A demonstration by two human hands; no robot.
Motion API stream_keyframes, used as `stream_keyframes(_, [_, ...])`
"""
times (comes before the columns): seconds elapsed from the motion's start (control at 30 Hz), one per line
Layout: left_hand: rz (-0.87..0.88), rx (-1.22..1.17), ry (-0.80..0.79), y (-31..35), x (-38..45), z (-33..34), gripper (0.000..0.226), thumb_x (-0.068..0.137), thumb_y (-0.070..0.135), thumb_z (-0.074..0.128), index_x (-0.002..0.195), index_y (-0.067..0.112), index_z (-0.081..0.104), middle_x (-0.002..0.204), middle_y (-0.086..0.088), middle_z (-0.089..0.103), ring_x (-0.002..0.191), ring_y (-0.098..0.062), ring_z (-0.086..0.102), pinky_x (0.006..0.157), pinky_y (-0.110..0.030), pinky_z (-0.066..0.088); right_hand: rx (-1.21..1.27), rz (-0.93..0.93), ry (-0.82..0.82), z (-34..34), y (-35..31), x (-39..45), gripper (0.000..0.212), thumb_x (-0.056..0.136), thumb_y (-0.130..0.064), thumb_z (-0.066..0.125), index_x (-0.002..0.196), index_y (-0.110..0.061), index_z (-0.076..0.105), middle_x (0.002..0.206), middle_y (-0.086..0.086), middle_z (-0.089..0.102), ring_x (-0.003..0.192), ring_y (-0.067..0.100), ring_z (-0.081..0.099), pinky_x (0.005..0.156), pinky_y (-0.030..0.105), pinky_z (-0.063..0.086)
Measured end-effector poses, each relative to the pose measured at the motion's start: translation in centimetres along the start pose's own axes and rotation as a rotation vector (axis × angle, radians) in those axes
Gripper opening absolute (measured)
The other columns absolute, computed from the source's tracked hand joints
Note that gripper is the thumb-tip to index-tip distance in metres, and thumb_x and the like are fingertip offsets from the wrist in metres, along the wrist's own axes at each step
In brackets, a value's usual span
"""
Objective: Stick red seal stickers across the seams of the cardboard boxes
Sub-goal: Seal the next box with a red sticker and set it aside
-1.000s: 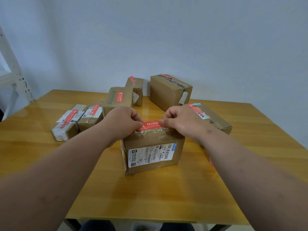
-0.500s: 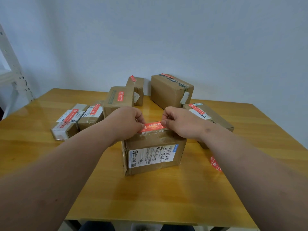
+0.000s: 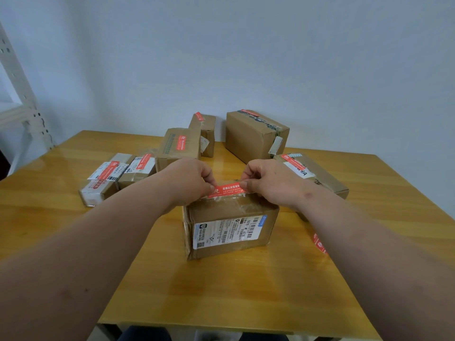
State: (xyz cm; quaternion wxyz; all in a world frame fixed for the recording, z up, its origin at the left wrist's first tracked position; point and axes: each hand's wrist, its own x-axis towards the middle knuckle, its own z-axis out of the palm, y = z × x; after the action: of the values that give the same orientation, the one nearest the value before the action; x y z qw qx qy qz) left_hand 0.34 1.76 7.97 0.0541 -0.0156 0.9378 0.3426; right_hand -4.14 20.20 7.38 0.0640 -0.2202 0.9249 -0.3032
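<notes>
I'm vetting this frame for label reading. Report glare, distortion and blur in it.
Head view: wide-angle distortion bows the white metal shelf upright at left; soft glare streaks the glossy yellow wooden table; the printing on the red seal sticker and the white shipping label on the brown cardboard box is soft, small print unreadable; forearms near the lens are smeared.

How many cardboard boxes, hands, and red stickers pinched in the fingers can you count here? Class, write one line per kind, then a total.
Cardboard boxes: 7
Hands, the left hand and the right hand: 2
Red sticker pinched in the fingers: 1
Total: 10
</notes>
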Motion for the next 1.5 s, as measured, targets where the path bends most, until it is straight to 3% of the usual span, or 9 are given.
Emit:
stream_keyframes(0.23, [-0.064, -0.082, -0.03, -0.1, 0.3, 0.0, 0.006, 0.085, 0.01, 0.07, 0.087, 0.014, 0.073, 0.079, -0.004, 0.068, 0.063, -0.011, 0.056, 0.054, -0.02, 0.043, -0.109, -0.025, -0.007, 0.4, 0.2, 0.4, 0.006, 0.095, -0.025, 0.062, 0.09, -0.024, 0.059, 0.08, -0.014, 0.055, 0.07, 0.001, 0.049, 0.058, 0.017, 0.034])
stream_keyframes(0.4, [-0.093, -0.111, -0.049, 0.1, 0.9, -0.1, 0.029, 0.085, 0.008, 0.07, 0.111, 0.017, 0.062, 0.087, -0.005, 0.062, 0.068, -0.014, 0.057, 0.056, -0.022, 0.045, -0.098, 0.012, -0.03, 0.2, 0.5, 0.6, 0.012, 0.095, -0.031, 0.063, 0.102, -0.025, 0.054, 0.088, -0.01, 0.058, 0.077, 0.002, 0.053, 0.06, 0.018, 0.036])
stream_keyframes(0.57, [-0.133, -0.028, -0.074, 0.4, 1.8, 0.1, 0.022, 0.089, 0.01, 0.066, 0.105, 0.022, 0.059, 0.094, -0.008, 0.064, 0.068, -0.015, 0.056, 0.063, -0.027, 0.049, -0.145, 0.007, -0.08, 0.3, 0.3, 0.8, 0.002, 0.099, -0.027, 0.056, 0.1, -0.027, 0.055, 0.089, -0.014, 0.054, 0.078, 0.0, 0.049, 0.061, 0.016, 0.034])
stream_keyframes(0.8, [-0.127, 0.072, -0.086, 1.2, 2.1, 0.3, 0.018, 0.09, 0.011, 0.06, 0.107, 0.018, 0.058, 0.092, -0.009, 0.065, 0.064, -0.015, 0.052, 0.054, -0.023, 0.044, -0.151, 0.007, -0.066, 0.5, 0.0, 0.8, 0.006, 0.095, -0.023, 0.057, 0.1, -0.023, 0.055, 0.089, -0.012, 0.055, 0.077, 0.003, 0.051, 0.06, 0.017, 0.036])
stream_keyframes(1.03, [-0.14, 0.044, -0.094, 1.1, 2.1, 0.2, 0.019, 0.089, 0.007, 0.063, 0.108, 0.012, 0.06, 0.092, -0.013, 0.065, 0.064, -0.016, 0.052, 0.054, -0.024, 0.046, -0.136, 0.025, -0.046, 0.7, 0.0, 0.9, 0.007, 0.094, -0.024, 0.06, 0.099, -0.024, 0.054, 0.089, -0.012, 0.054, 0.078, 0.004, 0.05, 0.061, 0.018, 0.037])
stream_keyframes(1.23, [-0.16, 0.023, -0.08, 1.1, 2.2, 0.1, 0.02, 0.088, 0.006, 0.065, 0.106, 0.013, 0.059, 0.079, -0.01, 0.061, 0.057, -0.015, 0.052, 0.045, -0.021, 0.044, -0.175, 0.031, -0.052, 0.5, -0.2, 0.9, 0.006, 0.093, -0.024, 0.06, 0.096, -0.025, 0.055, 0.087, -0.013, 0.053, 0.075, 0.002, 0.049, 0.057, 0.017, 0.032])
stream_keyframes(1.43, [-0.119, 0.101, -0.016, 0.8, 2.4, 0.7, 0.023, 0.086, 0.009, 0.066, 0.108, 0.012, 0.058, 0.088, -0.014, 0.07, 0.066, -0.02, 0.061, 0.063, -0.03, 0.056, -0.209, 0.034, -0.022, 0.8, -0.1, 1.1, 0.008, 0.092, -0.023, 0.061, 0.097, -0.024, 0.055, 0.087, -0.012, 0.054, 0.077, 0.004, 0.049, 0.056, 0.017, 0.032])
stream_keyframes(1.5, [-0.106, 0.177, 0.018, 0.7, 2.5, 0.8, 0.026, 0.085, 0.015, 0.067, 0.109, 0.016, 0.056, 0.09, -0.007, 0.066, 0.077, -0.018, 0.064, 0.072, -0.033, 0.058, -0.23, 0.04, -0.015, 0.7, -0.1, 1.2, 0.01, 0.091, -0.024, 0.062, 0.099, -0.024, 0.055, 0.089, -0.011, 0.054, 0.078, 0.005, 0.049, 0.056, 0.016, 0.033])
